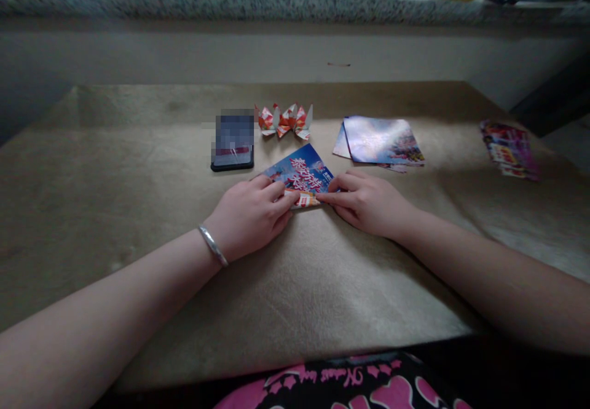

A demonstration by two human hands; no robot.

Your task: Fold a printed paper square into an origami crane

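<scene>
A blue printed sheet of paper with red and white lettering lies on the table, one corner pointing away from me. Along its near edge runs a narrow folded strip in orange and white. My left hand, with a silver bangle at the wrist, holds the paper's left side, fingers bent over it and one fingertip on the strip. From the other side my right hand grips the right corner, its index fingertip at the strip's end. Folded red-and-white paper cranes stand just beyond the sheet.
A dark phone lies left of the cranes. To the right is a small stack of blue printed sheets, and farther right a pile of colourful papers. A speckled stone ledge with assorted items runs behind the cloth-covered table.
</scene>
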